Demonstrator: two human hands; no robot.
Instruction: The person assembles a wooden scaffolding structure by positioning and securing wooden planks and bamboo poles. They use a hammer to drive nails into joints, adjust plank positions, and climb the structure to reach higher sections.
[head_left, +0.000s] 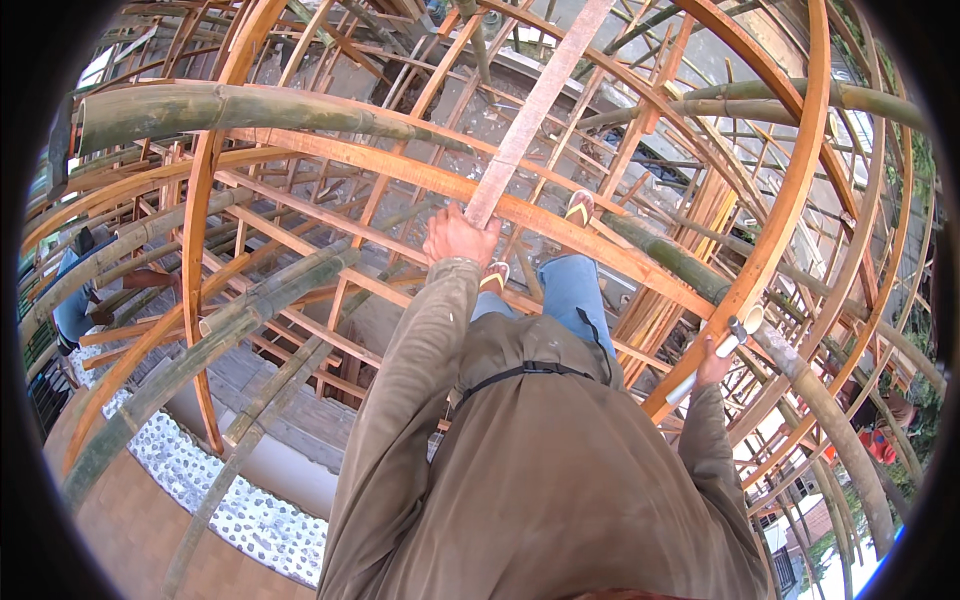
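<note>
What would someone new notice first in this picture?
Probably the pale, narrow board running from the left hand up to the top edge. Next, perhaps, the white-handled hammer in the right hand, at the right. All around them, orange timbers and green bamboo poles crisscross.

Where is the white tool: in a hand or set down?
In hand: the right hand grips the white tool, showing above and below it.

A loose brown long-sleeved top (590,480) fills the lower middle of the frame, creased along the sleeve (405,370) left of centre. A thin black belt (500,377) with a dark buckle (537,366) crosses the waist — light blue jeans (572,285) above it, then yellow-strapped flip-flops (578,211) towards upper centre.
</note>
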